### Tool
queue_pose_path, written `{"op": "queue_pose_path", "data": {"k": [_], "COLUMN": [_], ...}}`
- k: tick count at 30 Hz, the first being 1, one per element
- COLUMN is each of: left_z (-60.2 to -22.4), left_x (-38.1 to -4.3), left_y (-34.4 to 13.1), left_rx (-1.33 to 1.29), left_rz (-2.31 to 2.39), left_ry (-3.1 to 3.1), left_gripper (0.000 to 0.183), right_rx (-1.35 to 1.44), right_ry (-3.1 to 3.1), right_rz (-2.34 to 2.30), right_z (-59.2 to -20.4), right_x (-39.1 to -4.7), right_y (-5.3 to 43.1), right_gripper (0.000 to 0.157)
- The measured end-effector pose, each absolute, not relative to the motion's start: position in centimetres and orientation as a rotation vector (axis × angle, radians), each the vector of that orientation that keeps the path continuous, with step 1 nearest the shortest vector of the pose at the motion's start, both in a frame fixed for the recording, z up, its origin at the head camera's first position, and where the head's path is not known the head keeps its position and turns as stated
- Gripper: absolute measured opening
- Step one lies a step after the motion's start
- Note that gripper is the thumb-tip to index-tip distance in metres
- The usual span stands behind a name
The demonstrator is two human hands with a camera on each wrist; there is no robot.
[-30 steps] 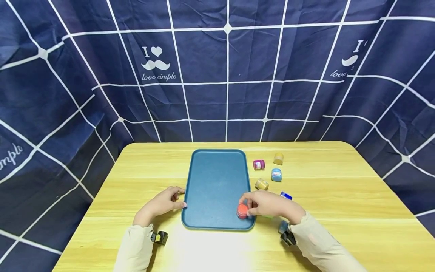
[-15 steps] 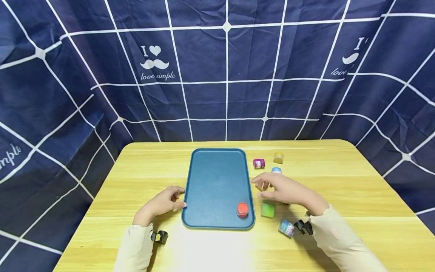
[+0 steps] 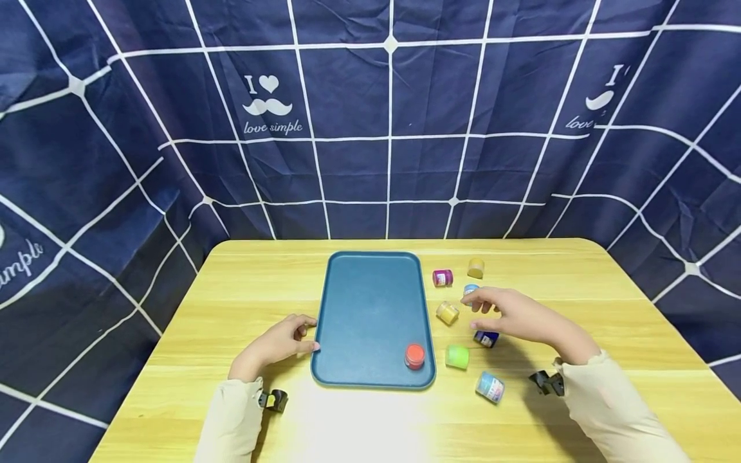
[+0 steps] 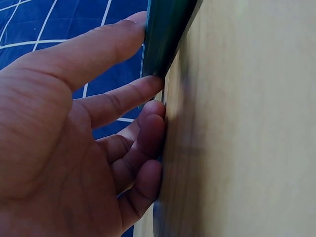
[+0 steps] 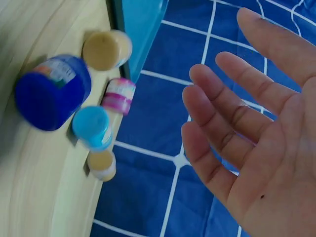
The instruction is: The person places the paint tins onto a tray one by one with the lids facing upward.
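Observation:
My left hand (image 3: pixel 278 342) rests beside the left edge of a dark teal tray (image 3: pixel 370 315), thumb and index fingertips at its rim. In the left wrist view that hand's other fingers curl loosely by the tabletop. A small red-lidded jar (image 3: pixel 414 356) stands upright in the tray's near right corner. My right hand (image 3: pixel 521 315) hovers empty over the jars right of the tray, fingers apart and slightly bent. Below it lies a dark blue jar (image 3: pixel 486 339), partly covered. A light blue jar (image 3: pixel 471 291) shows just past the fingertips, partly hidden.
More small jars lie right of the tray: a yellow one (image 3: pixel 448 313), a green one (image 3: pixel 457 357), a pale blue labelled one (image 3: pixel 490 387), a purple one (image 3: pixel 442 278) and a far yellow one (image 3: pixel 476 268). A navy gridded curtain (image 3: pixel 359 167) surrounds the wooden table (image 3: pixel 255 276).
My right hand has let go of the red-lidded jar in the tray and moved right and away, uncovering the green, yellow and pale blue jars. The left hand has stayed at the tray.

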State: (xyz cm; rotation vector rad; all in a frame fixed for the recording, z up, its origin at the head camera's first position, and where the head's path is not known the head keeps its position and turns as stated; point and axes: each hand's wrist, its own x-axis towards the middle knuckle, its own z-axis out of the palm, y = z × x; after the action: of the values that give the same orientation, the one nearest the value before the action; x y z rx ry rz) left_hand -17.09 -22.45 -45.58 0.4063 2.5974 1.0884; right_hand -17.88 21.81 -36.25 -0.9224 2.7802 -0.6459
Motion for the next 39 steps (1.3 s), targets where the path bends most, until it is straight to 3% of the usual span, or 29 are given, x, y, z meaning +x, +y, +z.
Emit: {"op": "queue_pose_path", "data": {"k": [31,39], "left_z": [-45.7,-45.7], "left_x": [-17.0,-17.1], "left_y": [-22.5,-22.5], "left_rx": [0.435,0.432], "left_rz": [1.110,1.104], "left_ry": [2.585,2.591], "left_gripper": [0.051,0.052], "right_rx": [-0.642,-0.613], "right_ry": [2.738,2.741], "right_rz": [-0.594,-0.581], "right_z": [-41.4,-41.9], "right_x": [-18.6,-18.6], "right_y": [25.1,25.0], "right_gripper": [0.054,0.049]}}
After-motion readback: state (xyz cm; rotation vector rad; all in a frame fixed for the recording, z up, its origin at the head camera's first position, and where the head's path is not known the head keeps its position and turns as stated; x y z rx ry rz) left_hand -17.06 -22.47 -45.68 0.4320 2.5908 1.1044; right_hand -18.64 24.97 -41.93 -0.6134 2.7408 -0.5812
